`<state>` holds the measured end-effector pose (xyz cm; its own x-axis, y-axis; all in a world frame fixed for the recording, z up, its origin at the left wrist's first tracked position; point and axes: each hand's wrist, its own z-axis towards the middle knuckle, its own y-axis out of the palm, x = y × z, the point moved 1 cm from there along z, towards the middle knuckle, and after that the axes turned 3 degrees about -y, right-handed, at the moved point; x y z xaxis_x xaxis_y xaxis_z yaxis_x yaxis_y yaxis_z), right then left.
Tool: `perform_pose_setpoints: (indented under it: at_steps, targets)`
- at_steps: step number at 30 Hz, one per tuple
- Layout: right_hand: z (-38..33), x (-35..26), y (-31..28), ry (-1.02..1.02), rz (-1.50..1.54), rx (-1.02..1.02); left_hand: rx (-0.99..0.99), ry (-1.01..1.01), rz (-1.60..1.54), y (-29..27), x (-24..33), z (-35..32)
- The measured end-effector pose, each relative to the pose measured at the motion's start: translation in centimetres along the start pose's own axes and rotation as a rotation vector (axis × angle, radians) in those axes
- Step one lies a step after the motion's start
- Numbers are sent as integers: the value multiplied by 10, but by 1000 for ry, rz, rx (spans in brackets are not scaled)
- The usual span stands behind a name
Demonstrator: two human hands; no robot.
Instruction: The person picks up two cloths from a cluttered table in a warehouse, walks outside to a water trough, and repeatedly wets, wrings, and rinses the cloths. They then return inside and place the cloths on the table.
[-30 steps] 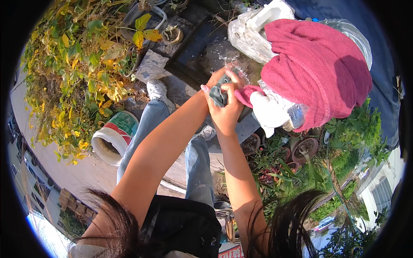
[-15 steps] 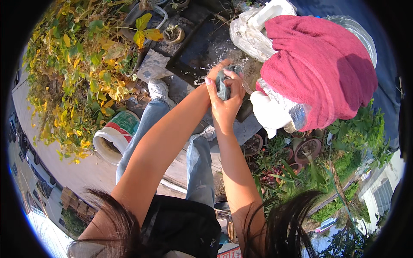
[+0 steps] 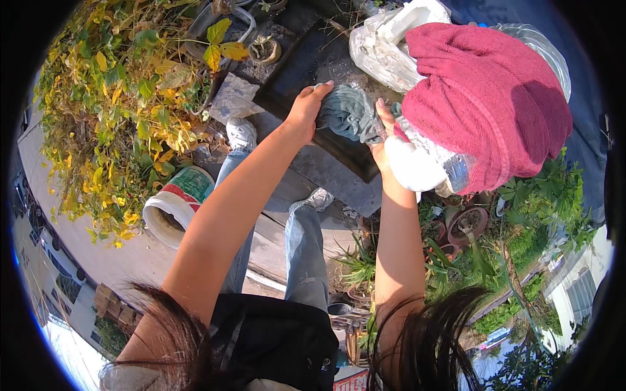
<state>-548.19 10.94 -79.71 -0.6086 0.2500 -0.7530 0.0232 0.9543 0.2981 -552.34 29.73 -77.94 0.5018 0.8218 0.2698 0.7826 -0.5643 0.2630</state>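
Note:
A wet grey-green cloth (image 3: pixel 351 112) is stretched in loose folds between my two hands, above a dark shallow basin (image 3: pixel 277 96). My left hand (image 3: pixel 305 112) grips its left end, thumb on top. At the right end, my right hand (image 3: pixel 383 133) holds the cloth, its fingers partly hidden behind a white rounded plastic piece (image 3: pixel 412 164). That white piece sticks out from under a dark pink towel (image 3: pixel 486 107) wrapped round a bulky object with clear plastic and foil.
Yellow-green leafy plants (image 3: pixel 140 98) crowd the left. A white bucket (image 3: pixel 163 218) with a green and red label lies tilted beside my leg. Potted plants (image 3: pixel 466 221) stand at the right. A clear plastic bag (image 3: pixel 385 55) lies behind the basin.
My hands were close together, squeezing the bunched cloth amid splashing water. Now they are apart, left hand to the left and right hand to the right, with the cloth spread between them.

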Motion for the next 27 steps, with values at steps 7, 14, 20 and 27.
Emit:
perform_pose_setpoints:
  at_steps: [7, 14, 20, 27]
  targets:
    - [-53, 19, 3, -109, -119, -155, -272, -377, -186, -5, -3, -11]
    - [-89, -41, -31, -96, 107, 360, 2, 232, 305, 23, 27, -81]
    - [-140, -148, -70, -273, -131, 608, -393, 142, 251, 107, 103, -153]
    - [-179, -308, -25, -592, -383, 656, -220, 647, 244, 165, 142, -248]
